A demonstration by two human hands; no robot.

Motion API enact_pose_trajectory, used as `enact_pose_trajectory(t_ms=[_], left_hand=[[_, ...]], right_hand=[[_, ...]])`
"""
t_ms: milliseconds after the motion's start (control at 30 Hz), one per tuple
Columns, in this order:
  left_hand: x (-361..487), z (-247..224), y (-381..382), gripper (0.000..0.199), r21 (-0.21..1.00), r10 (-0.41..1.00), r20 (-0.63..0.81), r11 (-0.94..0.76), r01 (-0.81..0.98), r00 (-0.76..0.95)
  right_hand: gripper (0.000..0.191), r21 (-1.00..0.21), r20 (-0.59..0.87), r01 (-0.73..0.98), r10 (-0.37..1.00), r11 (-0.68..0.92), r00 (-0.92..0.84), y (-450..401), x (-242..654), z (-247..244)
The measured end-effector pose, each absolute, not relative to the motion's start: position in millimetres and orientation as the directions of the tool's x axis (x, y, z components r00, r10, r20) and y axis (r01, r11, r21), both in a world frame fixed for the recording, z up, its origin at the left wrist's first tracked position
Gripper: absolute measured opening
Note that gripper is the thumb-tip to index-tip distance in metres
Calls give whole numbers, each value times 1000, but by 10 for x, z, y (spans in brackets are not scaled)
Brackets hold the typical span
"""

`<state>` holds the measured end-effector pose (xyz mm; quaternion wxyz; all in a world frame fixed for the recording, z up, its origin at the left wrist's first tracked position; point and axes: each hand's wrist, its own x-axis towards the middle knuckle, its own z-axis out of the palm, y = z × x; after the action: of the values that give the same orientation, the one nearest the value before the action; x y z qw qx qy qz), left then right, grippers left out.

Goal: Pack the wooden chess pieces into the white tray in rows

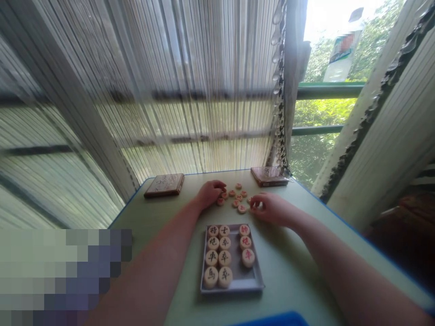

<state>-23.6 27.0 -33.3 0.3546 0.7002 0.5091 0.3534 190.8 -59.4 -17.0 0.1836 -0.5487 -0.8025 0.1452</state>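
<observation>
Several round xiangqi pieces with red characters (239, 198) lie loosely scattered on the pale green table between my two hands. My left hand (211, 193) rests at the left side of this group, its fingers loosely curved and apart beside the nearest pieces. On the right, my right hand (267, 206) has its thumb and fingers bent together at a red-marked piece (249, 200), which the fingertips partly cover. Closer to me is a shallow grey tray (238, 284). Its left side holds two columns of black-marked pieces (218, 256); three red-marked pieces (246, 244) line its right side.
A flat brown box (165, 184) lies at the table's far left, and another wrapped flat box (270, 175) at the far right. Part of a blue object (275, 319) shows at the bottom edge. Beyond the table hang striped curtains (204, 90) before a window.
</observation>
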Motion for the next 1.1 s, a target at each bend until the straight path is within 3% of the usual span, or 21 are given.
enact_pose_trajectory(t_ms=[167,467,567,633,800,933,1100], left_hand=[[-269,-350,306,29,853,955,151,-257,454,257],[-261,-328,285,30,850,954,160,-263,456,253],[-237,-68,178,26,811,910,411,-340,476,-52],[-203,217,30,30,802,752,559,-385,456,-349],[-97,686,-617,23,725,777,622,-521,450,-104],[-151,455,-1161,21,667,796,552,-599,443,247],[-317,88,-1600,18,465,697,634,-689,556,334]], right_hand=[[31,-460,161,787,910,411,-381,-646,1960,-95],[17,-374,94,878,954,298,-284,-591,1963,-158],[16,-388,136,871,954,301,-269,-627,1967,-84],[17,-453,182,825,941,338,-286,-720,1947,12],[18,-582,296,652,874,485,-386,-1262,1810,114],[24,-629,520,530,814,569,-257,-1781,1669,-112],[13,-658,524,542,835,523,-170,-2113,1553,-353]])
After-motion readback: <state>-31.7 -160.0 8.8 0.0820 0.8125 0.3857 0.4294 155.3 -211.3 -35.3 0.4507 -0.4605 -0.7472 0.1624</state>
